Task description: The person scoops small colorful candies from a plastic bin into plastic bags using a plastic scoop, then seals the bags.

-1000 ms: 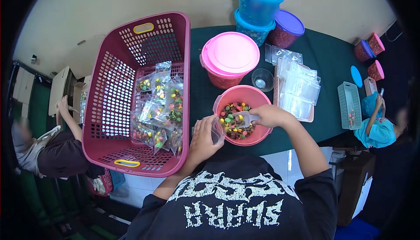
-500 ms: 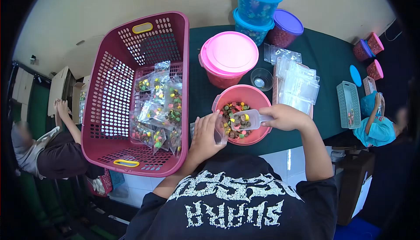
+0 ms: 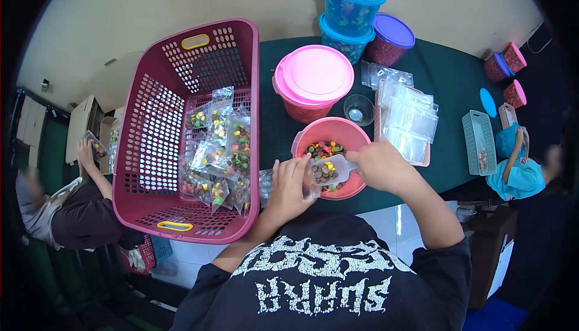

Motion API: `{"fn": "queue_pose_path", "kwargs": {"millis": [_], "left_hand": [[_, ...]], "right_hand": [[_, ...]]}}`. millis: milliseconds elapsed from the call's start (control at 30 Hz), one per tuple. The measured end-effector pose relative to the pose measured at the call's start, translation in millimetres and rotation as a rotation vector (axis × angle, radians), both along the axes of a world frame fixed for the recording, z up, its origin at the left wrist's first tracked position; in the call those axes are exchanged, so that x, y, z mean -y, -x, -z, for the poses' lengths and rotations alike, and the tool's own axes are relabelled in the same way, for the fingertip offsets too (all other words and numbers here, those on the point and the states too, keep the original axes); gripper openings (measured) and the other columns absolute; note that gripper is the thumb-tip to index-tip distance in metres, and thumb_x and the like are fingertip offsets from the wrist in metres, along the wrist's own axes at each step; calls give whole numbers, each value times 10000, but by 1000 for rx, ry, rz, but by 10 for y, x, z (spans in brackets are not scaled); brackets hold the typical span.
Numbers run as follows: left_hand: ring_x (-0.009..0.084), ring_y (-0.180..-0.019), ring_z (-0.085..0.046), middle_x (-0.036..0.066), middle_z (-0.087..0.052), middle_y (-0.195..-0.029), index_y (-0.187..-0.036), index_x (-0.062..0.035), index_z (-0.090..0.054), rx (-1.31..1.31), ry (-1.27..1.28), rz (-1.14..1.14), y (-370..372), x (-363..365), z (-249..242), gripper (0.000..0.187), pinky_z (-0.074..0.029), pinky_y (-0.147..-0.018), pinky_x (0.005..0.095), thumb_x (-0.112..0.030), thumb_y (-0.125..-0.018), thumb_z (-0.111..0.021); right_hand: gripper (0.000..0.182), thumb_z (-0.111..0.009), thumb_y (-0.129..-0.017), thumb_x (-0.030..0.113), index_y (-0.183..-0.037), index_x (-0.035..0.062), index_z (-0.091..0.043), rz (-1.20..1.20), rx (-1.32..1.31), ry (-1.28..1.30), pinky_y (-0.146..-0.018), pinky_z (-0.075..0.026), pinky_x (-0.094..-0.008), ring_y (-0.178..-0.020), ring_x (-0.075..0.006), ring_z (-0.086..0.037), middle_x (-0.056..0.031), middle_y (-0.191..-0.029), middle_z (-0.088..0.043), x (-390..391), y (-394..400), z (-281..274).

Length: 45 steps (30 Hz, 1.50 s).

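Observation:
A pink bowl point(image 3: 310, 135) holds many small coloured candies, brown, green, red and yellow. My right hand point(image 3: 380, 165) is closed on the handle of a clear scoop point(image 3: 336, 177), which carries brown and yellow candies over the bowl. At the bowl's left edge my left hand point(image 3: 289, 186) grips a clear plastic bag point(image 3: 312, 189), whose opening is against the scoop's front. Left of my left hand stands a large maroon basket point(image 3: 256, 120) with several filled candy bags point(image 3: 217, 156) inside.
Behind the bowl are a lidded pink tub point(image 3: 316, 77), a small clear cup point(image 3: 359, 109) and a tray of empty bags point(image 3: 407, 126). Blue tubs point(image 3: 351, 5) and a purple-lidded tub point(image 3: 392, 38) stand farther back. One person sits left point(image 3: 84, 210), another right point(image 3: 518, 177).
The scoop has tilted and moved slightly left and down, its front now at the bag's opening. My right hand has shifted left and turned. The person on the left now holds up a candy bag.

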<state>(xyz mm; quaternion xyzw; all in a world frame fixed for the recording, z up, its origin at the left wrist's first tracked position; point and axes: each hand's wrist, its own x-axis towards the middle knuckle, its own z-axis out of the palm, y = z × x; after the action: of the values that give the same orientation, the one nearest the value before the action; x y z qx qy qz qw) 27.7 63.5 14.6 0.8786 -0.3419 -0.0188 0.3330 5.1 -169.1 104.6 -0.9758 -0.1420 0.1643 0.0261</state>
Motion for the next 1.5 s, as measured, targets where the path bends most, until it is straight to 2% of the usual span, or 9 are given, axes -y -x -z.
{"fn": "queue_pose_path", "kwargs": {"millis": [267, 533, 667, 733, 800, 1000, 1100, 1200, 1500], "left_hand": [[326, -1185, -431, 138, -464, -1215, -1370, -69, -352, -8, 0, 8, -6, 18, 10, 832, -220, -1078, 563, -190, -656, -763], [364, -1106, -475, 183, -501, -1137, -1277, -35, -418, -177, 229, 105, -12, 137, -235, 743, -401, -940, 439, -132, -618, -746], [301, -1090, -519, 167, -512, -1139, -1241, -11, -399, -215, 261, 77, -62, 98, -234, 676, -411, -941, 395, -124, -661, -728], [200, -1074, -523, 127, -519, -1124, -1232, -15, -411, -599, 578, 117, -95, 41, -200, 617, -405, -937, 357, -130, -706, -711], [146, -1041, -521, 96, -520, -1110, -1216, -16, -429, -630, 605, 116, -133, -5, -214, 588, -420, -912, 338, -138, -718, -717], [174, -936, -584, 91, -580, -994, -1101, -27, -526, -504, 447, 181, -100, -36, -329, 516, -463, -822, 329, -161, -661, -762], [303, -916, -592, 128, -598, -962, -1028, -32, -544, -332, 377, 291, -39, 30, -406, 464, -472, -803, 370, -195, -656, -766], [307, -924, -599, 128, -609, -955, -1051, -39, -543, -287, 350, 306, -54, 42, -410, 462, -474, -806, 377, -183, -668, -757], [277, -913, -650, 148, -636, -1001, -1144, -53, -526, -546, 234, 251, -48, 40, -440, 534, -513, -786, 347, -134, -673, -763]], "right_hand": [[181, -605, -773, 154, -932, 84, -654, -21, 4, 80, -617, -462, -387, -690, -237, -661, -85, -711, -650, -106, 42, -116], [203, -618, -775, 184, -921, 45, -591, -341, 218, 183, -725, -424, -339, -810, -210, -631, -92, -837, -642, -470, 21, -615], [210, -637, -765, 150, -936, 49, -570, -375, 226, -109, -707, -418, -376, -861, -246, -625, -88, -827, -638, -353, -84, -902], [201, -643, -751, 93, -937, 81, -569, -233, 254, -390, -718, -421, -364, -867, -273, -620, -77, -826, -636, -341, -115, -975], [233, -643, -723, 46, -937, 93, -565, -211, 249, -449, -738, -431, -363, -862, -280, -600, -75, -819, -612, -378, -72, -914], [238, -579, -727, -7, -955, 48, -543, -366, 172, -533, -763, -463, -397, -850, -288, -570, -109, -824, -547, -506, 112, -620], [229, -569, -731, -13, -948, 48, -533, -355, 86, -596, -772, -462, -404, -860, -305, -567, -127, -838, -540, -504, 158, -402], [220, -586, -730, -12, -929, 51, -517, -364, 84, -612, -752, -462, -413, -875, -311, -567, -127, -858, -554, -482, 190, -320], [144, -618, -763, -11, -865, 8, -518, -124, 117, -647, -686, -470, -409, -768, -307, -587, -147, -772, -554, -169, 245, -724]]}}
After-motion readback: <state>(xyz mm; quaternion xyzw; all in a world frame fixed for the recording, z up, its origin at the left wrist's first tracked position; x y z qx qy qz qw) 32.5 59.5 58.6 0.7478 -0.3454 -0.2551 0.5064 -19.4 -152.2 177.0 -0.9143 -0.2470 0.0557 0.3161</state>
